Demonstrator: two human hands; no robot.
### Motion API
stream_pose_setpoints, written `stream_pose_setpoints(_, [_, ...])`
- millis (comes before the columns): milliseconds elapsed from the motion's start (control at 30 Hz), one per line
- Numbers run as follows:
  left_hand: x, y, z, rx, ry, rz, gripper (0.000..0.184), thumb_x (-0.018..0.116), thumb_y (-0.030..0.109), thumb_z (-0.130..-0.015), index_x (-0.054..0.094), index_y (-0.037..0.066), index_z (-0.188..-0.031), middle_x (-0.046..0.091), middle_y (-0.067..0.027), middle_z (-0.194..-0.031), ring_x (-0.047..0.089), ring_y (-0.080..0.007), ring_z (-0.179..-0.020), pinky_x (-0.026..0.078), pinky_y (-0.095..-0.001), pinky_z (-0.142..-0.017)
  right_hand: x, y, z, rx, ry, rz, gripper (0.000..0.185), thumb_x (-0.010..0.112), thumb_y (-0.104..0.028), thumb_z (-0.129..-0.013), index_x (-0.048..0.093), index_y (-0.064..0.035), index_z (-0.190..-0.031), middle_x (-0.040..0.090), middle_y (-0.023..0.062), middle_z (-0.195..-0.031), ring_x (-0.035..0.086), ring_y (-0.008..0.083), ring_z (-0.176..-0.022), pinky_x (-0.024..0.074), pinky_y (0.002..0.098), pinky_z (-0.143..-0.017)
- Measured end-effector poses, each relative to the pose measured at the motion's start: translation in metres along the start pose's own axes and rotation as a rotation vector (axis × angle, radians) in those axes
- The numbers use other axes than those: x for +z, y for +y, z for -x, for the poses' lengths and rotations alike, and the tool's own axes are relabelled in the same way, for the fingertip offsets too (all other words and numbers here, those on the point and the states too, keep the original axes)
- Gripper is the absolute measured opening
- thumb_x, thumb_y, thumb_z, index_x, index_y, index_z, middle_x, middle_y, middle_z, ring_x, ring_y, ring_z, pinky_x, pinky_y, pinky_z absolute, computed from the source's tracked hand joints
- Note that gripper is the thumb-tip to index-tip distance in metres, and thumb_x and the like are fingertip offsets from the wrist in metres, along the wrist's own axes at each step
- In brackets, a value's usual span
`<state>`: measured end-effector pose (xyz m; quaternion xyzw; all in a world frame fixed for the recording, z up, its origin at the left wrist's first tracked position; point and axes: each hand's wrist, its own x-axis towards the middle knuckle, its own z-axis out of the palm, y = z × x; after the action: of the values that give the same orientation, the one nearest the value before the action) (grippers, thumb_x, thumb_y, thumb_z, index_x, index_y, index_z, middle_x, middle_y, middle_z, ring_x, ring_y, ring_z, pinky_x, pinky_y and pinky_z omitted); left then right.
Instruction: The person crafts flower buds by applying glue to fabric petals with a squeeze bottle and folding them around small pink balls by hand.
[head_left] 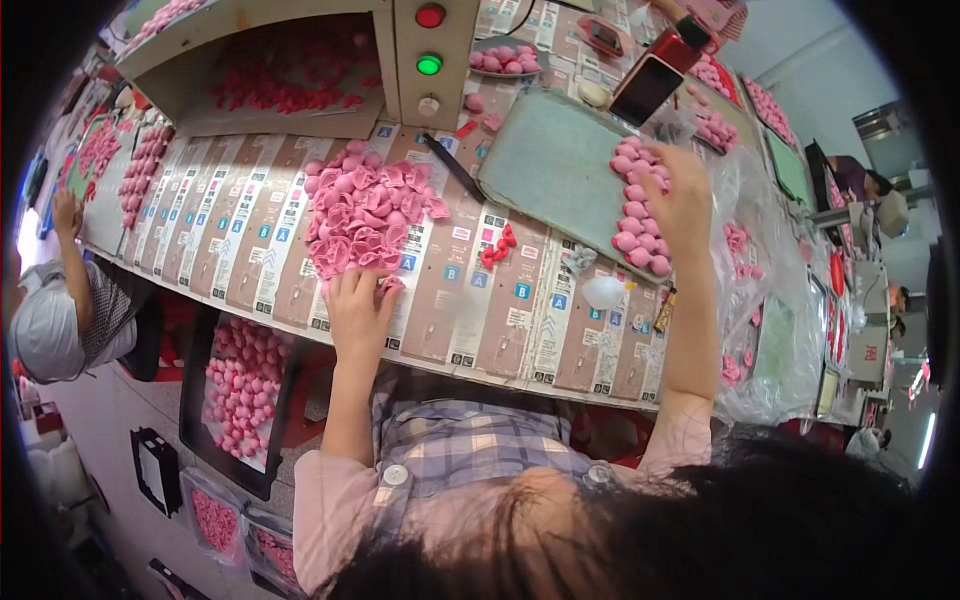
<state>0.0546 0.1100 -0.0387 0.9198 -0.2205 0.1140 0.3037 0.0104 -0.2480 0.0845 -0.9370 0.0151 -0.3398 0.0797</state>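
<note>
My left hand is at the near edge of a pile of pink pieces, a mix of thin, curled, shell-like pieces and rounded balls. Its fingers are bent down, with a pink shell piece at the thumb side. At the right edge of a grey-green tray, my right hand reaches down with fingers closed around a pink ball, partly hidden by the fingers. Rows of pink balls line that edge of the tray. Small red pieces lie on the table between the pile and the tray.
A metal machine housing with red and green lights stands behind the pile. A black stick-like tool lies left of the tray. A phone stands behind it. A white round object sits in front. Another person works at far left.
</note>
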Motion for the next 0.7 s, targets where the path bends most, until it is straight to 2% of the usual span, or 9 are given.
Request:
stream_pose_setpoints(33, [0.001, 0.001, 0.001, 0.025, -0.004, 0.003, 0.019, 0.065, 0.016, -0.070, 0.059, 0.007, -0.086, 0.053, -0.0070, -0.080, 0.048, -0.0248, -0.081, 0.037, -0.0354, -0.073, -0.008, -0.024, 0.007, -0.038, 0.009, -0.067, 0.019, 0.064, -0.016, -0.069, 0.060, -0.0058, -0.084, 0.060, 0.0077, -0.081, 0.055, 0.0254, -0.079, 0.0435, 0.0346, -0.070])
stream_pose_setpoints(100, [0.001, 0.004, 0.002, 0.078, -0.012, 0.010, 0.019, 0.064, 0.013, -0.071, 0.060, 0.007, -0.088, 0.053, -0.0073, -0.079, 0.049, -0.0237, -0.079, 0.040, -0.0312, -0.069, -0.008, -0.063, 0.029, 0.053, -0.209, -0.391, 0.015, 0.062, -0.015, -0.070, 0.061, -0.0065, -0.083, 0.060, 0.0074, -0.077, 0.057, 0.0252, -0.076, 0.0449, 0.0347, -0.067])
stream_pose_setpoints(167, [0.003, 0.009, 0.004, 0.014, -0.006, 0.189, 0.020, 0.063, 0.012, -0.073, 0.060, 0.006, -0.093, 0.056, -0.0049, -0.082, 0.052, -0.0206, -0.078, 0.041, -0.0301, -0.068, 0.017, -0.085, 0.049, -0.087, -0.390, -0.443, 0.015, 0.063, -0.012, -0.073, 0.061, -0.0035, -0.085, 0.061, 0.0093, -0.079, 0.058, 0.0238, -0.071, 0.0446, 0.0319, -0.061])
stream_pose_setpoints(233, [0.004, 0.012, 0.006, -0.079, -0.052, 0.470, 0.022, 0.060, 0.010, -0.077, 0.059, 0.005, -0.098, 0.058, -0.0029, -0.083, 0.053, -0.0161, -0.075, 0.041, -0.0266, -0.066, 0.053, -0.100, 0.065, -0.061, -0.463, -0.428, 0.015, 0.060, -0.015, -0.074, 0.058, -0.0033, -0.084, 0.060, 0.0104, -0.077, 0.058, 0.0230, -0.069, 0.0457, 0.0334, -0.059])
stream_pose_setpoints(333, [0.004, 0.020, 0.009, -0.234, -0.189, 0.942, 0.024, 0.056, 0.009, -0.082, 0.058, 0.004, -0.106, 0.058, -0.0004, -0.085, 0.053, -0.0084, -0.071, 0.041, -0.0195, -0.063, 0.096, -0.113, 0.077, -0.009, -0.611, -0.148, 0.013, 0.056, -0.013, -0.074, 0.054, -0.0033, -0.083, 0.057, 0.0109, -0.074, 0.058, 0.0240, -0.067, 0.0466, 0.0342, -0.059])
stream_pose_setpoints(433, [0.003, 0.035, 0.011, -0.316, -0.281, 1.183, 0.025, 0.052, 0.009, -0.085, 0.055, 0.003, -0.109, 0.057, 0.0013, -0.084, 0.052, -0.0045, -0.069, 0.039, -0.0167, -0.063, 0.101, -0.121, 0.096, -0.132, -0.553, -0.051, 0.014, 0.055, -0.011, -0.071, 0.051, -0.0033, -0.081, 0.053, 0.0107, -0.073, 0.057, 0.0263, -0.070, 0.0471, 0.0347, -0.059])
stream_pose_setpoints(533, [0.006, 0.040, 0.014, -0.408, -0.347, 1.291, 0.027, 0.051, 0.008, -0.086, 0.053, 0.003, -0.112, 0.056, 0.0007, -0.085, 0.052, -0.0044, -0.071, 0.039, -0.0170, -0.064, 0.086, -0.128, 0.110, -0.222, -0.436, -0.209, 0.008, 0.051, -0.004, -0.070, 0.052, -0.0032, -0.078, 0.057, 0.0141, -0.093, 0.059, 0.0270, -0.075, 0.0492, 0.0330, -0.062])
stream_pose_setpoints(633, [0.014, 0.050, 0.016, -0.368, -0.284, 1.341, 0.022, 0.052, 0.008, -0.085, 0.055, 0.001, -0.106, 0.058, -0.0002, -0.083, 0.051, -0.0042, -0.069, 0.040, -0.0181, -0.061, 0.078, -0.121, 0.116, -0.105, -0.569, -0.245, 0.012, 0.053, -0.003, -0.070, 0.053, -0.0033, -0.082, 0.057, 0.0132, -0.097, 0.058, 0.0266, -0.079, 0.0488, 0.0336, -0.063])
stream_pose_setpoints(700, [0.019, 0.054, 0.019, -0.364, -0.307, 1.302, 0.019, 0.053, 0.009, -0.084, 0.056, 0.001, -0.101, 0.059, -0.0015, -0.082, 0.052, -0.0046, -0.070, 0.041, -0.0189, -0.061, 0.069, -0.119, 0.115, -0.028, -0.451, -0.429, 0.016, 0.055, -0.004, -0.072, 0.054, -0.0037, -0.087, 0.058, 0.0113, -0.096, 0.059, 0.0240, -0.079, 0.0481, 0.0322, -0.064])
